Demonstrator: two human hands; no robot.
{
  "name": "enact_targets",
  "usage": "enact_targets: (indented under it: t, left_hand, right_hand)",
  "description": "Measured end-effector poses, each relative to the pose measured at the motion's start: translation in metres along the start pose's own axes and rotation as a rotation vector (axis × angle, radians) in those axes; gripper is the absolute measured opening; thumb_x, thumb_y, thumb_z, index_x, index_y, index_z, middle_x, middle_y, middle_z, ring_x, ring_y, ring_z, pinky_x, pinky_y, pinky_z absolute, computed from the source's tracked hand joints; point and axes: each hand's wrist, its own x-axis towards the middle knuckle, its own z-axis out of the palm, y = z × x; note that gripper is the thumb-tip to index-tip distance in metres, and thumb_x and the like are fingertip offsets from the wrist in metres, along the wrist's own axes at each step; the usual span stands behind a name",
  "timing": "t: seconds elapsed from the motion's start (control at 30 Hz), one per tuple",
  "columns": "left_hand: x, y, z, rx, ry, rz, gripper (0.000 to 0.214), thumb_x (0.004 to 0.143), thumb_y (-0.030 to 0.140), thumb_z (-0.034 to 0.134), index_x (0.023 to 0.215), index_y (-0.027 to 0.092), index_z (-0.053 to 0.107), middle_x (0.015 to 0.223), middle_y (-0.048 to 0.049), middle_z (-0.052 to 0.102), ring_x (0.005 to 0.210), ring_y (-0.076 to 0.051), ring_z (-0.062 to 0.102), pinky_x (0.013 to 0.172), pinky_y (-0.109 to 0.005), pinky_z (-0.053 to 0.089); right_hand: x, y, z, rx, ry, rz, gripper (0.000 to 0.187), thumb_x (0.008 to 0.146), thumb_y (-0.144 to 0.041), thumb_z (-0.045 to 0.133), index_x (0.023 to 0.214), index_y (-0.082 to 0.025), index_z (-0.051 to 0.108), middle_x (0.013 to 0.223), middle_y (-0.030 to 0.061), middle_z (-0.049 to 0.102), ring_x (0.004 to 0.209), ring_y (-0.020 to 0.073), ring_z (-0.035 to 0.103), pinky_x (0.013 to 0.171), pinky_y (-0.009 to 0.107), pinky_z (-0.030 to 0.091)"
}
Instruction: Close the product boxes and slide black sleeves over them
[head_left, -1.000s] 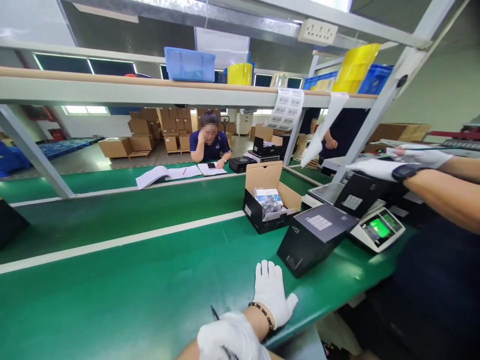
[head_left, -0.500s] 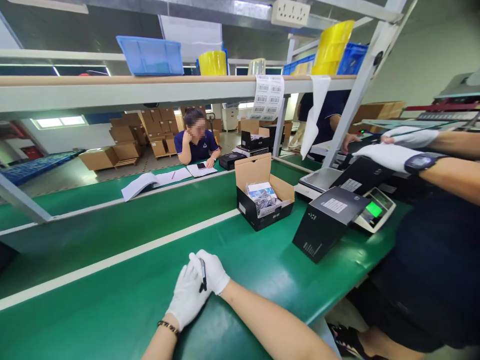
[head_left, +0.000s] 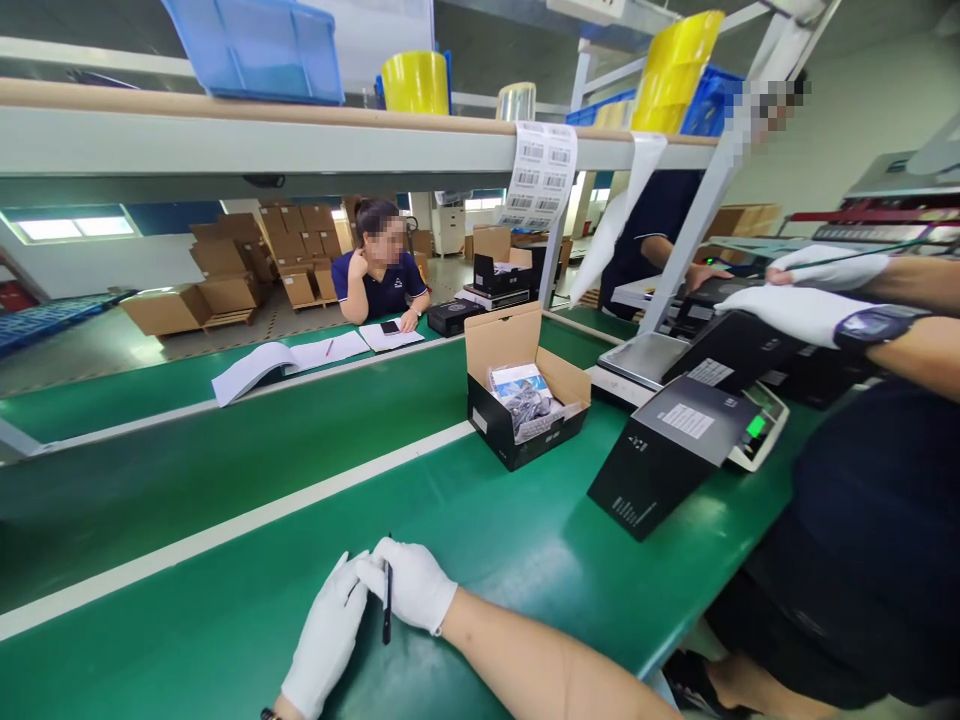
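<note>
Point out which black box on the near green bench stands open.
The black box beyond the wearer's right hand: its brown-lined lid is up and its contents show. The label-topped boxes by the scale look closed.

Two wearer's hands [head_left: 415, 588]; one black pen [head_left: 387, 612]; one phone [head_left: 391, 327]

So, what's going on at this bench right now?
The person's gloved right hand holds a black pen above the green bench, with the gloved left hand close beside it. Ahead, an open black box shows bagged contents. To the right, a co-worker's gloved hand rests on another black box by the scale.
</note>
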Motion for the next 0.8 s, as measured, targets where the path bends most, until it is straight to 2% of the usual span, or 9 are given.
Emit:
enact_targets:
  t: [0.13,0.4,0.8]
  left_hand:
    - [-0.002,0.004,0.002,0.032,-0.022,-0.025,0.053,0.088,0.051,0.035,0.121,0.022,0.064,0.139,-0.0004,0.053,0.142,-0.028,0.027,0.118,-0.05,0.021]
    - [-0.006,0.009,0.0,0.028,0.004,-0.034,0.053,0.087,0.049,0.035,0.12,0.021,0.065,0.136,-0.0003,0.056,0.14,-0.028,0.032,0.117,-0.049,0.024]
    - [-0.004,0.009,0.001,0.032,0.03,-0.001,0.05,0.087,0.045,0.036,0.118,0.021,0.067,0.135,-0.0004,0.057,0.138,-0.028,0.037,0.116,-0.049,0.028]
  right_hand:
    - [0.0,-0.004,-0.002,-0.024,-0.017,0.033,0.023,0.087,-0.04,0.055,0.074,-0.022,0.055,0.066,-0.0022,0.06,0.062,0.0137,0.057,0.061,0.022,0.043]
    - [-0.002,-0.01,-0.004,-0.019,-0.026,0.052,0.024,0.089,-0.042,0.052,0.077,-0.022,0.056,0.073,-0.0006,0.064,0.069,0.0153,0.06,0.065,0.024,0.044]
    - [-0.001,-0.009,-0.006,0.009,-0.033,0.039,0.02,0.088,-0.038,0.055,0.077,-0.021,0.057,0.068,-0.0021,0.061,0.064,0.0137,0.058,0.061,0.022,0.041]
